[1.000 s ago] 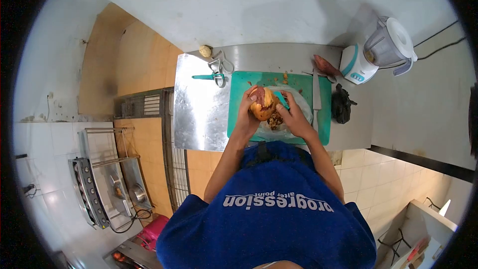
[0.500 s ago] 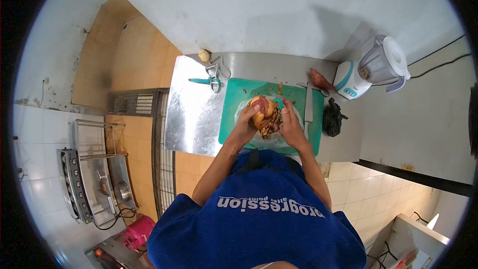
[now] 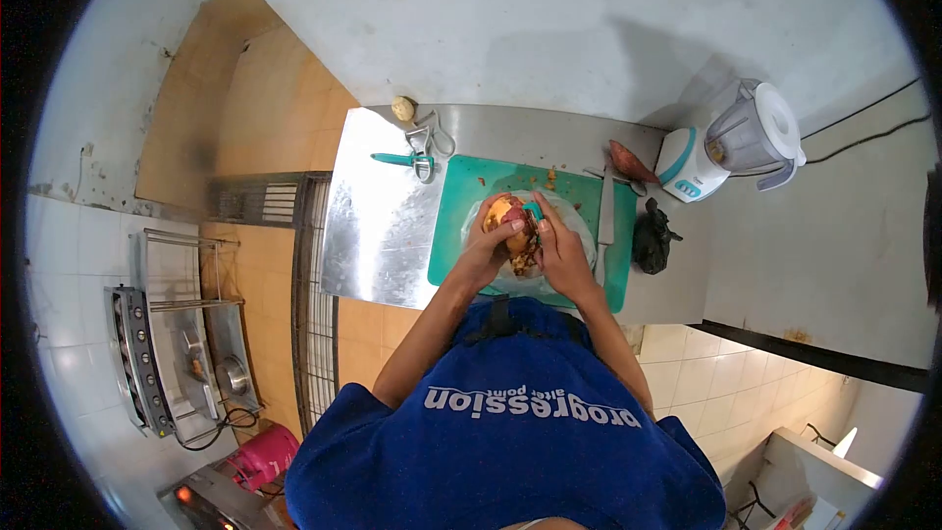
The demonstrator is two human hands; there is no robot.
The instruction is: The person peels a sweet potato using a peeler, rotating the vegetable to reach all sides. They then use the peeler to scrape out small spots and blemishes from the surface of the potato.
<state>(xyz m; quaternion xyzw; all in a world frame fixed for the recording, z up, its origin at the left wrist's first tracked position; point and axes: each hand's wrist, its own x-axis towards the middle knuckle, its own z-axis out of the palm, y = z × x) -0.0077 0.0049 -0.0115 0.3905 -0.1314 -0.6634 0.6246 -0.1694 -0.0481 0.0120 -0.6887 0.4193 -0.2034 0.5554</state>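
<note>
A partly peeled sweet potato [image 3: 513, 219], orange where the red skin is off, sits in my left hand [image 3: 486, 244], whose fingers wrap round it. My right hand [image 3: 562, 253] is closed on a teal-handled peeler [image 3: 533, 210], held against the right side of the sweet potato. Both hands are over a clear plastic bag [image 3: 579, 226] with brown and yellow peelings [image 3: 523, 263], on a green cutting board [image 3: 451, 221]. Several scraps lie on the board's far part. A knife [image 3: 606, 211] rests along its right side.
Behind the knife lies a reddish sweet potato [image 3: 631, 161], near a blender [image 3: 721, 147] and a black plastic bag [image 3: 654, 238]. A second teal peeler [image 3: 394, 159], metal tools [image 3: 432, 137] and a pale round item [image 3: 403, 108] are at the back left.
My right hand has moved left and inward, bringing the peeler against the sweet potato. The sweet potato has turned and shifted slightly left in my left hand.
</note>
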